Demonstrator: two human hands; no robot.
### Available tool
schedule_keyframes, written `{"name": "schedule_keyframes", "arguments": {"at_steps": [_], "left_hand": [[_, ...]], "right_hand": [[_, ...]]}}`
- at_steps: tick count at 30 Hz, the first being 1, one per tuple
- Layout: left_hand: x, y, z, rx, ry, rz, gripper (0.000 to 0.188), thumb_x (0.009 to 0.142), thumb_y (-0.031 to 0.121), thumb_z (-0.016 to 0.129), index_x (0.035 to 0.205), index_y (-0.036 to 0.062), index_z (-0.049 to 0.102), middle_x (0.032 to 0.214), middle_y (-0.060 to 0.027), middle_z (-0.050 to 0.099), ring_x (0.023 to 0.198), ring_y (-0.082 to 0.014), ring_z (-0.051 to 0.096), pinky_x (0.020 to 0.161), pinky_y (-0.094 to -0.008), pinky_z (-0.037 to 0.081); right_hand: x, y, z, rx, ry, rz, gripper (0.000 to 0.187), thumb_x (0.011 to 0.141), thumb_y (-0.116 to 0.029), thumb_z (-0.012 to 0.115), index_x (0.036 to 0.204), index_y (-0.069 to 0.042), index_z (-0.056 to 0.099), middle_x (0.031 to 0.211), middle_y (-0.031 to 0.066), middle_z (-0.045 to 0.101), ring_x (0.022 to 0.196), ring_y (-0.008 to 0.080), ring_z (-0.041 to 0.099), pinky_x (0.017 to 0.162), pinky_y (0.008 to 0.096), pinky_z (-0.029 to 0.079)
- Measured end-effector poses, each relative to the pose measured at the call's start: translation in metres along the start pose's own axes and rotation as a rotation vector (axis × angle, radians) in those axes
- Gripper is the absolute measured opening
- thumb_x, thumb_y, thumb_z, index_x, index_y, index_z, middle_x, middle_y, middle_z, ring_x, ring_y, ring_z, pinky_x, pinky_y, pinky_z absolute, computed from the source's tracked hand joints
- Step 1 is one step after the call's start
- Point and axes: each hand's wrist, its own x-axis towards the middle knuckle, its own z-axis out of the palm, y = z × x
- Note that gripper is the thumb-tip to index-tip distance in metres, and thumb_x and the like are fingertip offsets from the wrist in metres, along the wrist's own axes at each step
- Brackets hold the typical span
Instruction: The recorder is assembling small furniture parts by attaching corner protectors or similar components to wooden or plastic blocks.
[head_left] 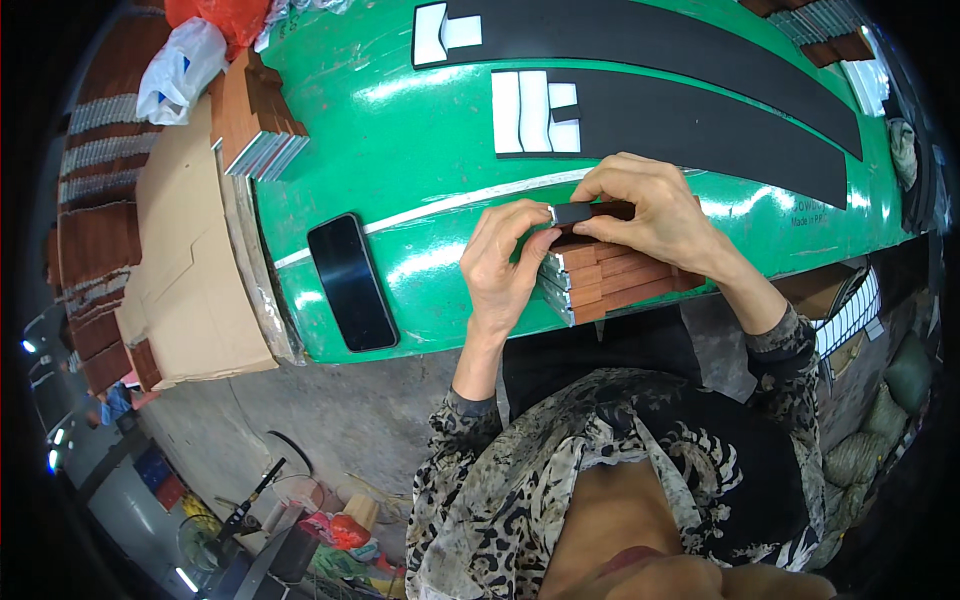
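My left hand [500, 262] pinches the pale end of a small black piece [573, 213] between thumb and fingers. From the other side, my right hand [655, 212] grips the same piece, its thumb below and its fingers curled over the top. The piece looks like a short foam strip; the fingers cover part of it. Right under my hands, near the table's front edge, lies a stack of brown wood-grain profiles [630, 277] with silvery ends facing left. Whether the black piece touches the top profile is hidden.
A phone [353, 282] lies on the green table [430, 200]. Two long black foam sheets [690, 125] with white pieces on their left ends are at the back. More profiles [258, 115] stand by cardboard [190, 260] at left, near a white plastic bag [182, 72].
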Motion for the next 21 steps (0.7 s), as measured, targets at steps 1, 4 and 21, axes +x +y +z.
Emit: {"name": "schedule_keyframes", "arguments": {"at_steps": [1, 4, 21], "left_hand": [[0.0, 0.0, 0.0, -0.003, 0.002, -0.004, 0.025, 0.07, -0.004, 0.072, 0.092, 0.0025, 0.062, 0.091, -0.0107, 0.065, 0.083, -0.0205, 0.062, 0.071, -0.0286, 0.049], [0.002, 0.001, 0.0, -0.01, -0.002, 0.014, 0.025, 0.07, -0.004, 0.072, 0.092, 0.0018, 0.061, 0.091, -0.0113, 0.066, 0.082, -0.0206, 0.062, 0.071, -0.0285, 0.049], [0.011, 0.007, -0.007, 0.141, -0.181, 0.191, 0.037, 0.063, -0.013, 0.067, 0.096, 0.0034, 0.063, 0.087, -0.0089, 0.06, 0.076, -0.0224, 0.058, 0.064, -0.0315, 0.049]], "right_hand": [[0.0, 0.001, 0.001, 0.02, 0.011, 0.006, 0.021, 0.067, -0.015, 0.074, 0.083, -0.003, 0.065, 0.077, 0.0066, 0.062, 0.073, 0.0232, 0.059, 0.061, 0.0342, 0.047], [0.001, 0.003, 0.0, 0.052, 0.003, -0.007, 0.022, 0.066, -0.015, 0.074, 0.082, -0.003, 0.065, 0.076, 0.0063, 0.062, 0.073, 0.022, 0.059, 0.06, 0.0332, 0.047], [0.057, 0.059, 0.002, -0.528, 0.025, -0.06, 0.02, 0.077, -0.014, 0.065, 0.095, -0.005, 0.064, 0.091, 0.0081, 0.061, 0.086, 0.0269, 0.06, 0.073, 0.0378, 0.049]]}}
